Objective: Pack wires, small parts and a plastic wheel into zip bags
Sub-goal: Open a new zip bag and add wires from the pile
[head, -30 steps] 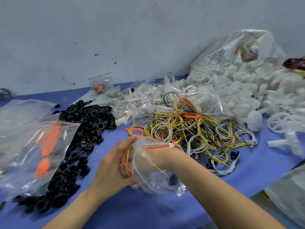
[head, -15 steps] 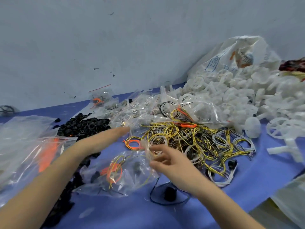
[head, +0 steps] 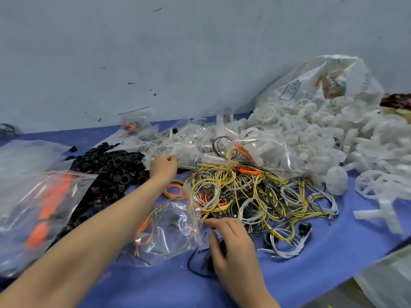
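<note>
Since half a second ago the left hand has been reaching further up toward the middle of the frame, so now it's sitting at the edge of the pile of small clear bags; its fingers are curling in at the bags, but I honestly can't tell if they're pinching one or just touching; the right hand has dropped lower and is now hovering over a black part with a thin black wire in the lower middle; its fingers are spreading apart and relaxed, holding nothing that I can see.

The zip bag being filled is lying flat on the blue tabletop between the two arms, just left of the right hand; there's a coil of orange and yellow wire showing through the plastic; its red-striped mouth is pointing up toward the big tangle of yellow, white and black wires in the middle of the frame.

Black rings are heaping up at centre left; bags with orange stuff inside are lying at far left; the white plastic wheels are piling up at upper right, spilling out of a big printed sack.
</note>
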A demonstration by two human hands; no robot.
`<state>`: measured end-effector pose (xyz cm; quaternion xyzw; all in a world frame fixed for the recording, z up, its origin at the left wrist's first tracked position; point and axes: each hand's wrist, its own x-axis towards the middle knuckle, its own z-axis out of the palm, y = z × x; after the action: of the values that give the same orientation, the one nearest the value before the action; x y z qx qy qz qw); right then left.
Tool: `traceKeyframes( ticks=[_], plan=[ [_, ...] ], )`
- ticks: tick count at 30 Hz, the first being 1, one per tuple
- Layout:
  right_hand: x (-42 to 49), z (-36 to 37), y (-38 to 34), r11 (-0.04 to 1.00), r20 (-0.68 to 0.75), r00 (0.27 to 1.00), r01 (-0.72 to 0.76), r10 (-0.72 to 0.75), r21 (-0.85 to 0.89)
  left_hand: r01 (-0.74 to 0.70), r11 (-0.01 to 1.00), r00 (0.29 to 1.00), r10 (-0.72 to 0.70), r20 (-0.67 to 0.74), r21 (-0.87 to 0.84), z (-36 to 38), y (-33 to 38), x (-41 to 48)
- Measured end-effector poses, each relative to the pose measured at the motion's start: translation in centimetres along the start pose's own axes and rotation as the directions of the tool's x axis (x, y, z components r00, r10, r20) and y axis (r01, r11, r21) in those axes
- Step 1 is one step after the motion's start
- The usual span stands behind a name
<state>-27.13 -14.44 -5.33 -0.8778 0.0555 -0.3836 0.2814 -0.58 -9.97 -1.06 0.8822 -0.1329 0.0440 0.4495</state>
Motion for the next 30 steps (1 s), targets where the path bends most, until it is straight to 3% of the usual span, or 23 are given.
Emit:
traceKeyframes(
  ticks=[3,6,9,10,12,14,17,19,21,24,26,27,30],
  plan=[
    [0.1,-0.1,0.0,0.999,-0.084,0.996,-0.032,0.035,0.036,-0.181,0.965,0.979,0.158,-0.130,-0.190,-2.8,2.1,-0.9],
    [0.4,-0.5,-0.2,0.993,-0.194,0.979,-0.039,0.060,0.109,-0.261,0.838,0.965,0.238,-0.108,-0.479,-5.8,5.1,-3.3],
    [0.9,-1.3,-1.0,0.918,-0.209,0.940,-0.186,0.271,0.352,-0.347,0.753,0.930,0.354,-0.100,-0.559,-8.9,7.8,-6.3],
    [1.3,-1.6,-1.5,0.811,-0.145,0.905,-0.275,0.399,0.517,-0.351,0.737,0.922,0.379,-0.078,-0.577,-9.7,8.5,-7.4],
    [2.4,-2.4,-2.4,0.426,0.103,0.814,-0.402,0.571,0.811,-0.301,0.699,0.915,0.403,0.010,-0.648,-11.0,9.4,-9.6],
    [3.4,-3.2,-3.4,0.082,0.328,0.745,-0.455,0.581,0.887,-0.232,0.687,0.900,0.421,0.116,-0.688,-11.6,9.8,-11.7],
    [4.0,-4.3,-5.0,-0.181,0.465,0.726,-0.438,0.507,0.881,-0.194,0.741,0.870,0.433,0.237,-0.643,-11.6,9.9,-14.3],
    [4.0,-5.0,-5.3,-0.235,0.456,0.749,-0.392,0.480,0.890,-0.215,0.797,0.854,0.434,0.287,-0.565,-11.4,9.6,-15.1],
    [4.1,-5.5,-5.2,-0.203,0.436,0.780,-0.386,0.450,0.900,-0.203,0.853,0.815,0.420,0.400,-0.481,-10.9,8.9,-15.6],
    [4.1,-5.2,-5.0,-0.193,0.468,0.809,-0.426,0.356,0.884,-0.054,0.913,0.619,0.348,0.704,-0.404,-9.7,7.8,-16.7],
    [4.2,-4.8,-4.8,-0.217,0.470,0.794,-0.417,0.385,0.883,-0.113,0.937,0.492,0.341,0.801,-0.329,-9.3,7.1,-17.0],
    [4.4,-4.8,-4.5,-0.235,0.454,0.784,-0.389,0.423,0.891,-0.177,0.934,0.480,0.358,0.801,-0.311,-9.3,6.9,-16.7],
    [5.0,-5.5,-2.7,-0.284,0.402,0.744,-0.290,0.534,0.914,-0.504,0.842,0.573,0.491,0.657,-0.190,-9.4,6.2,-14.2]
  ],
)
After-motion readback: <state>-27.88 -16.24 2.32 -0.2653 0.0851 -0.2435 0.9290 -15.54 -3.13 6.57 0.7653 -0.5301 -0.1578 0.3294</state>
